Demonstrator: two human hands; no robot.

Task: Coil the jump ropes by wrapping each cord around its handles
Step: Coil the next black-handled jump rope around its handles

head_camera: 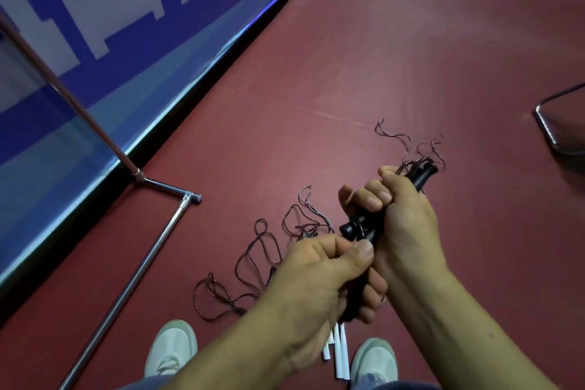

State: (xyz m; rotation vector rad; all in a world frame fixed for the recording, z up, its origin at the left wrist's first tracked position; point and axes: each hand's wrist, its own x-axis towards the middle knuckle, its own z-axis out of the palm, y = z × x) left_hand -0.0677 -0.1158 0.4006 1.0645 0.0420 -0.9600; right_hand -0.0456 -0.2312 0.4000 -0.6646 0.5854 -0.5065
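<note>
Black handles (422, 173) of a jump rope sit bundled together in the middle right of the frame, held off the floor by both hands. The right hand (403, 218) is wrapped tightly round their upper half, fingers curled over the top. The left hand (311, 277) grips the lower part, its fingers curled beneath and its thumb pressed down near the handles' round end caps. Whether a strand is pinched under that thumb I cannot tell.

Thin dark cord (408, 140) trails in loose squiggles from the bundle's far end, up and right of the right hand. More cord (253, 252) lies in tangled loops on the red floor (380, 57), just left of the left hand. White handles (341, 355) lie on the floor at bottom centre, between two pale shoes (172, 348). A chrome rack base (139, 272) runs diagonally through the lower left. A blue banner with white lettering (95, 25) fills the upper left. A bent metal frame (547, 127) shows at the right edge.
</note>
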